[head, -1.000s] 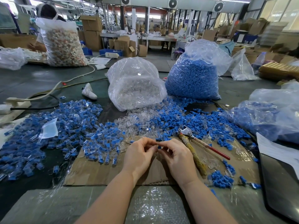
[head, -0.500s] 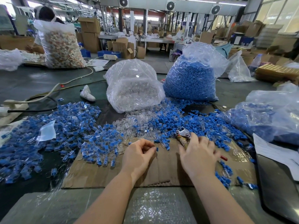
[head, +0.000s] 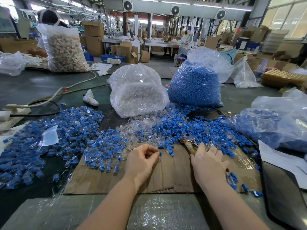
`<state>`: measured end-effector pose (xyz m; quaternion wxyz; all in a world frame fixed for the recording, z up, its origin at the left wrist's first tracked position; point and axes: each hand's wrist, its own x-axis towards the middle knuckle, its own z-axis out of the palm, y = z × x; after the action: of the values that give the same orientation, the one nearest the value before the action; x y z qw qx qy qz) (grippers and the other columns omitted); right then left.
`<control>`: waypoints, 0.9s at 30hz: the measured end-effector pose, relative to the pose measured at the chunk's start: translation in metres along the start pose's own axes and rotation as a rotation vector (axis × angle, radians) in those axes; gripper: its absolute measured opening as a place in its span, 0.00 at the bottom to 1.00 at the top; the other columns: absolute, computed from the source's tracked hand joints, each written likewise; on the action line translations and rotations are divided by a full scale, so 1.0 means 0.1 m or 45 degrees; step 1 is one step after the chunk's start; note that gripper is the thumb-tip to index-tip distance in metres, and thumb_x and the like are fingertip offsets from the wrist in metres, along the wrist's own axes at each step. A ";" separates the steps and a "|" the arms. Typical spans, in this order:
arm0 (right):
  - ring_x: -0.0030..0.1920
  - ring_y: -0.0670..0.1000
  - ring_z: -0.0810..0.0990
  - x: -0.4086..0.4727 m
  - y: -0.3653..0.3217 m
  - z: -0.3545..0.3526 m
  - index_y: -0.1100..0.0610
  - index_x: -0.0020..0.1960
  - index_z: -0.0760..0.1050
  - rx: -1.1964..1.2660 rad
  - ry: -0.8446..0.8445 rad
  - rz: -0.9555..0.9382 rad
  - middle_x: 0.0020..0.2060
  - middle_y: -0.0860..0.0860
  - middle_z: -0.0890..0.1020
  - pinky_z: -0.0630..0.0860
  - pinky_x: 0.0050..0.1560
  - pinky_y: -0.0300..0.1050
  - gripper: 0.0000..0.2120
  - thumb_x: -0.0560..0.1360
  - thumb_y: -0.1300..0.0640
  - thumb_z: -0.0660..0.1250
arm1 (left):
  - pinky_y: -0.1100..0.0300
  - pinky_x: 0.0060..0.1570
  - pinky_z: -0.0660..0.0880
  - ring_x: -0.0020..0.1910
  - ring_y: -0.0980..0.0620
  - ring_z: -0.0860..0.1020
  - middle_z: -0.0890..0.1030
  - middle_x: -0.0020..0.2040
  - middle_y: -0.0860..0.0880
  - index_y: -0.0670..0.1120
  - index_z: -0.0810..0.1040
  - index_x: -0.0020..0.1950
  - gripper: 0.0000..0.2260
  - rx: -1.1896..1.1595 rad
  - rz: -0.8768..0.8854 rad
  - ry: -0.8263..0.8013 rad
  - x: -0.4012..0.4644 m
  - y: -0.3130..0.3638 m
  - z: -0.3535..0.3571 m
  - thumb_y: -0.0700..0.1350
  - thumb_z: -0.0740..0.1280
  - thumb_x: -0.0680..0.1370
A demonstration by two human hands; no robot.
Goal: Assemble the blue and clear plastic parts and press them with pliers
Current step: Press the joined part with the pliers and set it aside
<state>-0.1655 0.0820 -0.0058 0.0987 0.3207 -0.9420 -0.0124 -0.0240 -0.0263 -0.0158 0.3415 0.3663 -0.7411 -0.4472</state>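
My left hand (head: pixel 141 161) pinches a small blue and clear plastic part (head: pixel 160 155) between thumb and fingertips, just above the cardboard sheet (head: pixel 171 178). My right hand (head: pixel 208 161) lies palm down over the handles of the pliers (head: pixel 188 141), whose metal jaws stick out beyond my fingers; whether the fingers curl round the handles is hidden. Loose clear parts (head: pixel 141 132) and loose blue parts (head: pixel 196 128) are heaped beyond my hands. A pile of joined blue and clear pieces (head: pixel 49 143) spreads to the left.
A bag of clear parts (head: pixel 137 92) and a bag of blue parts (head: pixel 196 83) stand behind the heaps. Another bag with blue parts (head: pixel 274 128) lies right, beside white paper (head: pixel 282 158). Cables (head: pixel 49 100) and a power strip lie far left. A person works behind a filled bag (head: pixel 64 48).
My right hand left my left hand, moved right and came down over the pliers' handles. My left hand stayed put, still pinching the small part.
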 end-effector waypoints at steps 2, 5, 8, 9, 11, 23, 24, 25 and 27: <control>0.58 0.55 0.71 0.02 0.02 -0.03 0.56 0.70 0.60 -0.031 0.034 -0.028 0.60 0.57 0.72 0.72 0.51 0.51 0.22 0.80 0.48 0.57 | 0.71 0.39 0.74 0.39 0.56 0.79 0.82 0.38 0.52 0.49 0.80 0.42 0.03 -0.017 -0.003 -0.004 0.00 0.00 0.00 0.41 0.71 0.73; 0.58 0.55 0.71 0.03 0.02 -0.11 0.57 0.67 0.62 0.014 0.025 -0.056 0.58 0.56 0.73 0.73 0.52 0.50 0.18 0.81 0.49 0.55 | 0.71 0.40 0.75 0.40 0.56 0.79 0.82 0.39 0.51 0.48 0.80 0.43 0.03 -0.049 -0.015 -0.008 0.01 0.00 -0.01 0.41 0.71 0.73; 0.55 0.54 0.72 0.04 0.02 -0.22 0.57 0.59 0.66 0.282 -0.037 -0.149 0.55 0.56 0.75 0.73 0.55 0.48 0.16 0.81 0.46 0.52 | 0.73 0.37 0.74 0.39 0.56 0.79 0.82 0.39 0.51 0.48 0.79 0.42 0.04 -0.111 -0.053 -0.011 0.03 0.04 -0.03 0.39 0.71 0.73; 0.52 0.53 0.74 0.04 0.01 -0.28 0.58 0.55 0.68 0.505 -0.094 -0.181 0.50 0.55 0.77 0.73 0.53 0.47 0.15 0.81 0.46 0.52 | 0.72 0.37 0.74 0.39 0.55 0.80 0.82 0.39 0.50 0.48 0.79 0.42 0.05 -0.159 -0.078 -0.010 0.04 0.06 -0.05 0.39 0.70 0.73; 0.36 0.46 0.77 0.01 0.01 -0.43 0.60 0.48 0.71 1.100 -0.322 -0.152 0.36 0.50 0.78 0.75 0.37 0.39 0.14 0.81 0.50 0.55 | 0.67 0.37 0.77 0.39 0.52 0.81 0.82 0.39 0.48 0.47 0.79 0.42 0.04 -0.332 -0.162 -0.006 0.06 0.10 -0.07 0.38 0.69 0.74; 0.32 0.51 0.72 -0.04 -0.20 -0.63 0.57 0.46 0.70 1.495 -0.958 -0.088 0.34 0.55 0.74 0.69 0.32 0.45 0.09 0.70 0.69 0.62 | 0.67 0.28 0.71 0.26 0.65 0.74 0.82 0.32 0.53 0.44 0.81 0.44 0.01 -0.586 -0.371 0.174 0.24 0.21 -0.14 0.39 0.70 0.74; 0.33 0.52 0.74 -0.04 -0.20 -0.62 0.57 0.45 0.70 1.490 -0.979 -0.089 0.35 0.56 0.75 0.71 0.32 0.44 0.09 0.70 0.69 0.61 | 0.69 0.27 0.70 0.25 0.66 0.74 0.82 0.34 0.51 0.44 0.81 0.44 0.01 -0.580 -0.372 0.184 0.25 0.21 -0.15 0.39 0.69 0.74; 0.35 0.53 0.76 -0.04 -0.21 -0.61 0.58 0.47 0.70 1.465 -0.992 -0.102 0.37 0.57 0.76 0.72 0.34 0.45 0.09 0.70 0.68 0.61 | 0.71 0.25 0.69 0.25 0.66 0.74 0.82 0.35 0.50 0.44 0.81 0.44 0.01 -0.578 -0.378 0.191 0.25 0.20 -0.16 0.39 0.69 0.74; 0.40 0.56 0.78 -0.06 -0.21 -0.61 0.60 0.51 0.70 1.382 -1.012 -0.152 0.41 0.59 0.77 0.72 0.40 0.50 0.12 0.68 0.66 0.61 | 0.73 0.25 0.69 0.25 0.66 0.74 0.82 0.36 0.49 0.43 0.81 0.44 0.01 -0.559 -0.391 0.198 0.25 0.19 -0.17 0.39 0.69 0.75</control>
<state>-0.1364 0.0708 0.0510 -0.4312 0.3475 -0.7601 0.3401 -0.0271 -0.0483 0.0124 0.3968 0.4249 -0.5337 -0.6141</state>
